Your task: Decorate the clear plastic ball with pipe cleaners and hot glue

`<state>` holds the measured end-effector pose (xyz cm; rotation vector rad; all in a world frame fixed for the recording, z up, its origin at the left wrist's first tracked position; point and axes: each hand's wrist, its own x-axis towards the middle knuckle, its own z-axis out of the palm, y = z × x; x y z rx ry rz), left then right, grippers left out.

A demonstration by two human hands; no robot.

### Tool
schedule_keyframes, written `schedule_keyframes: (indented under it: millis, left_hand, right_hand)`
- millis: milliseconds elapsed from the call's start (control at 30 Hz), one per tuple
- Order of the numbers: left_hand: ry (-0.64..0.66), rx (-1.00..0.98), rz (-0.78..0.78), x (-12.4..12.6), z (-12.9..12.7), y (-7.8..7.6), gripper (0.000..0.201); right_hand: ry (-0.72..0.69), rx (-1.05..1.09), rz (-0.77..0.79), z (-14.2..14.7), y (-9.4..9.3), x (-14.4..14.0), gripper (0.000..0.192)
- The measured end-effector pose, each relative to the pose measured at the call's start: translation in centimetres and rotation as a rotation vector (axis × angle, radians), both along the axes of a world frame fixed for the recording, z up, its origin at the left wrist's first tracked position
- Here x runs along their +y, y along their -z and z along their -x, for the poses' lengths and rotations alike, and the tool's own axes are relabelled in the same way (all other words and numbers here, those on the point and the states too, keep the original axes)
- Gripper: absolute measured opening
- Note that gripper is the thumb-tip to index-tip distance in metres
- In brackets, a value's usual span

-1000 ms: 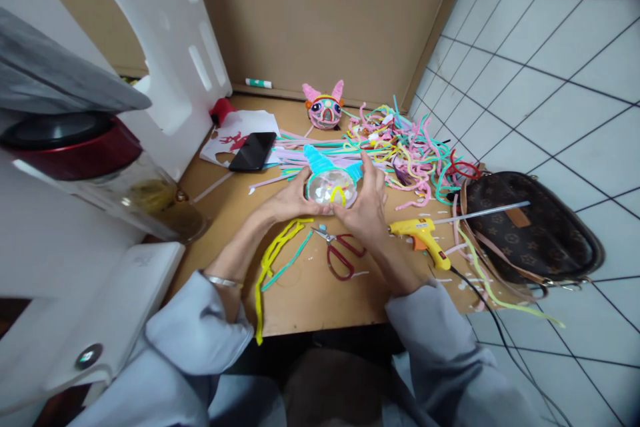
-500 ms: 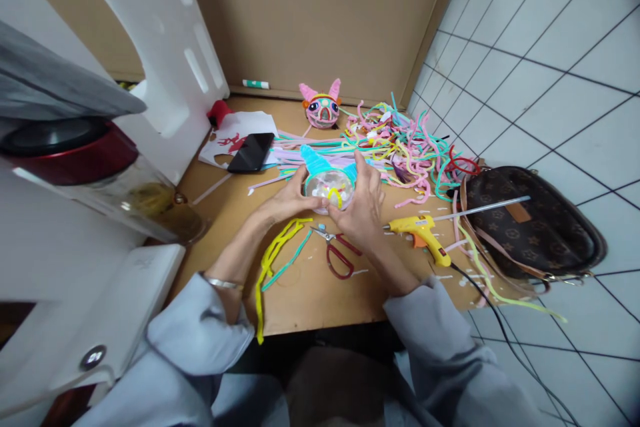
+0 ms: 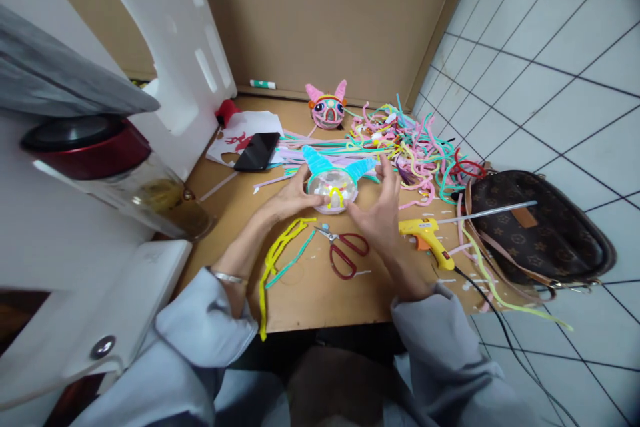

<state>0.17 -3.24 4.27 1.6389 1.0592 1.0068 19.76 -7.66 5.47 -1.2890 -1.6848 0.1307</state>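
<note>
A clear round craft head (image 3: 325, 181) with two blue fuzzy ears and a bent yellow pipe cleaner on its front is at the middle of the table. My left hand (image 3: 289, 199) grips its left side, thumb across the lower front. My right hand (image 3: 377, 215) is at the right side with its fingers spread around the right ear; the thumb tip is by the lower edge, and I cannot tell if it touches. Below lie red-handled scissors (image 3: 345, 255), yellow pipe cleaners (image 3: 273, 263) and a teal piece (image 3: 293, 260).
A yellow glue gun (image 3: 425, 237) with its cord lies at right, beside a brown handbag (image 3: 540, 227). Behind are a finished pink-eared head (image 3: 328, 111), a heap of pipe cleaners (image 3: 415, 147) and a black phone (image 3: 257, 151). A bottle (image 3: 160, 190) stands at left.
My right hand's fingers have spread away from the head to the right, uncovering the right blue ear. My left hand keeps its grip. The view has shifted slightly.
</note>
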Motion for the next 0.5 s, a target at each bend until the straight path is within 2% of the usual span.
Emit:
schedule_keyframes:
  millis: [100, 167, 333, 400, 500]
  left_hand:
    - [0.038, -0.096, 0.005, -0.1, -0.1, -0.4, 0.09]
    - [0.047, -0.101, 0.007, -0.1, -0.1, -0.5, 0.094]
    - [0.014, 0.003, -0.016, 0.0, 0.1, -0.5, 0.091]
    - [0.022, -0.019, -0.026, 0.1, 0.1, -0.3, 0.09]
    - [0.041, -0.061, -0.046, 0.3, 0.0, 0.0, 0.09]
  right_hand:
    - [0.022, 0.15, 0.021, -0.7, 1.1, 1.0, 0.088]
    - [0.018, 0.229, 0.091, -0.8, 1.9, 1.4, 0.09]
    - [-0.067, 0.411, 0.368, -0.6, 3.4, 2.1, 0.114]
    - [-0.088, 0.433, 0.411, -0.5, 3.7, 2.2, 0.123]
    - [-0.061, 0.401, 0.389, -0.2, 3.7, 2.0, 0.131]
